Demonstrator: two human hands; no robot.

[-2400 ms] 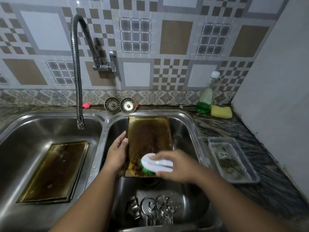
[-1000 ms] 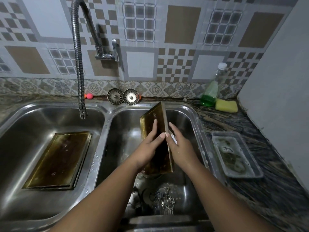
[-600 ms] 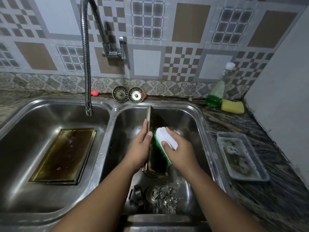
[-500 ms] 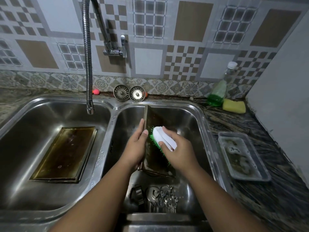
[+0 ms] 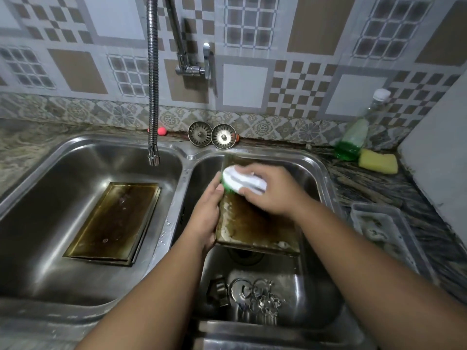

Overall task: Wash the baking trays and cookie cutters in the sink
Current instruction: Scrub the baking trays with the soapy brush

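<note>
brush (image 5: 243, 182) in rt hand (image 5: 271, 190) scrubbing tray (image 5: 255, 227)

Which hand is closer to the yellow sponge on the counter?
Right. The right hand, gripping the scrub brush, is left of the yellow sponge; the left hand, holding the baking tray, is farther left.

The left basin (image 5: 50, 188) is open around its tray (image 5: 113, 221) (faucet spout (image 5: 153, 157) overhead); cookie cutters (image 5: 255, 296) clutter the right basin (image 5: 316, 294).
</note>
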